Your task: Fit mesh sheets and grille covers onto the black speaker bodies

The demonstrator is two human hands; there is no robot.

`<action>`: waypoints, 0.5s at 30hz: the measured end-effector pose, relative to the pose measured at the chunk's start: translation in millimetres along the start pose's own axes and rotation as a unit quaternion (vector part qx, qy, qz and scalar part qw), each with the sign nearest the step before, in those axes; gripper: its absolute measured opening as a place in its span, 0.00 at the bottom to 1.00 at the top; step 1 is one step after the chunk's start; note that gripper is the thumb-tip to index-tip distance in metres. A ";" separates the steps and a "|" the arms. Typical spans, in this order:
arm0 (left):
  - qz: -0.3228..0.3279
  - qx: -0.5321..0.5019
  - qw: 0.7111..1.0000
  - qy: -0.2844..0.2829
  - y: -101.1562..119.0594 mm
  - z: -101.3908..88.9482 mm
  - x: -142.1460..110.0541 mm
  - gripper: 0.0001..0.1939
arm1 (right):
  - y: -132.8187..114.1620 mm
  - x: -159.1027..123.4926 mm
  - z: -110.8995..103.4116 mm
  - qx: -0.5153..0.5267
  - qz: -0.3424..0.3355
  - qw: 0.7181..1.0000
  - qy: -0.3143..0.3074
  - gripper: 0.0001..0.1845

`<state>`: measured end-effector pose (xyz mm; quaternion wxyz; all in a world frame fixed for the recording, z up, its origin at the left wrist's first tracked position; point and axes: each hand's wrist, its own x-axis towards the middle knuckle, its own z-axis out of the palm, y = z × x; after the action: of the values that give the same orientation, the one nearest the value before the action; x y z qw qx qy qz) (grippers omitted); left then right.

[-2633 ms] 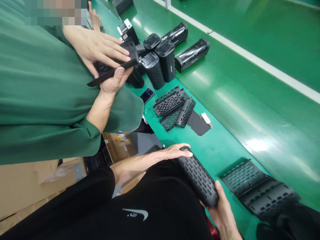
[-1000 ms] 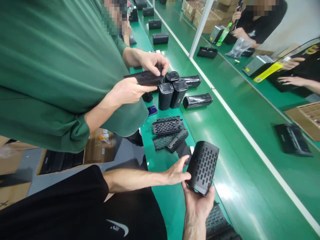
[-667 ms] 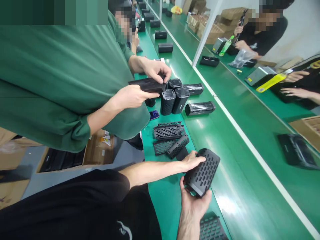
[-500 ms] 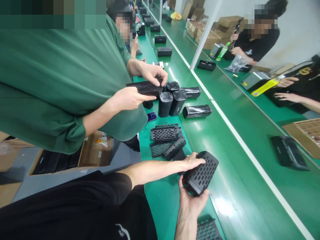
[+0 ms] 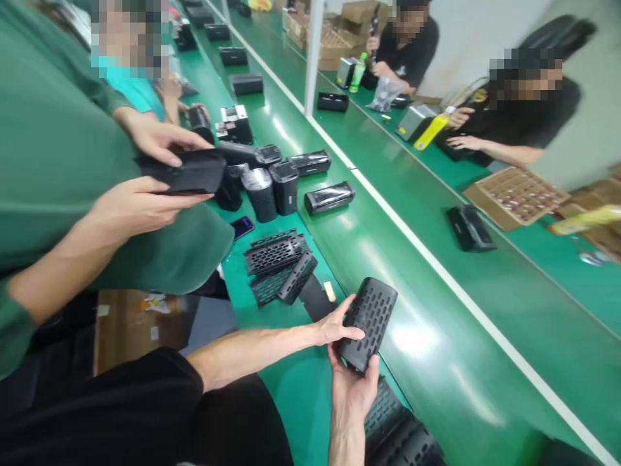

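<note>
A black speaker casing (image 5: pixel 371 317) with rows of oblong holes is held tilted above the green bench. My left hand (image 5: pixel 336 325) grips its left side, with a finger laid across the perforated face. From below, my right hand (image 5: pixel 353 382) holds the lower end between thumb and fingers. Just left of the casing lie a flat black plate (image 5: pixel 315 299) and several perforated black grilles (image 5: pixel 276 254). More perforated grilles (image 5: pixel 388 414) sit beside my right wrist, partly cut off by the bottom edge.
A co-worker in a green shirt (image 5: pixel 63 149) stands close on the left, holding a black panel (image 5: pixel 182 173). Several black speakers (image 5: pixel 284 188) and a phone (image 5: pixel 242 226) are further along. Across the green conveyor (image 5: pixel 436 336), other people work near a cardboard tray (image 5: pixel 514 194).
The view has swung right and downward, showing more grilles at the bottom. The casing stays in both my hands, turned slightly more upright. The co-worker's panel has shifted left in the picture.
</note>
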<state>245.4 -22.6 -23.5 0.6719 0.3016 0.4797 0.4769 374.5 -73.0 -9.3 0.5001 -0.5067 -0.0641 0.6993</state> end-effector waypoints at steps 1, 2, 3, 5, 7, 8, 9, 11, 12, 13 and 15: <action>-0.006 -0.011 1.000 -0.016 -1.7 1.1 4.3 0.60 | -3.4 2.9 -8.8 -0.018 0.011 1.000 -0.009 0.22; -0.012 -0.019 0.999 -0.033 -4.4 2.8 9.8 0.64 | -7.3 6.4 -18.1 -0.045 0.019 0.999 -0.012 0.24; -0.016 -0.023 0.999 -0.047 -7.8 5.3 16.6 0.67 | -11.8 10.4 -27.1 -0.080 0.016 0.997 -0.005 0.27; -0.017 -0.020 0.997 -0.074 -15.7 13.1 33.5 0.73 | -22.4 20.0 -42.0 -0.157 -0.019 0.987 0.026 0.37; -0.010 0.001 0.995 -0.104 -22.0 24.9 53.0 0.73 | -36.7 32.6 -50.4 -0.203 -0.062 0.975 0.059 0.42; -0.006 0.020 0.993 -0.117 -23.3 31.9 63.0 0.72 | -45.5 40.2 -52.1 -0.208 -0.071 0.973 0.067 0.40; -0.002 0.045 0.991 -0.125 -23.3 39.2 72.6 0.70 | -55.6 48.8 -52.4 -0.210 -0.071 0.973 0.067 0.36; 0.001 0.107 0.987 -0.120 -20.1 52.1 88.7 0.63 | -78.3 69.7 -49.9 -0.220 -0.080 0.970 0.065 0.29; -0.001 0.137 0.984 -0.111 -18.2 56.6 93.9 0.60 | -90.0 82.2 -47.7 -0.231 -0.088 0.967 0.066 0.28; -0.005 0.160 0.982 -0.100 -17.3 59.5 96.3 0.57 | -101.4 95.9 -45.4 -0.244 -0.101 0.962 0.076 0.28; -0.025 0.184 0.980 -0.075 -20.7 60.6 89.9 0.49 | -121.0 124.2 -42.5 -0.261 -0.121 0.952 0.106 0.28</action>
<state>316.9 56.7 -51.7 0.6508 0.4430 0.5145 0.3398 485.9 63.7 -37.6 0.4351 -0.6793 -0.2520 0.5346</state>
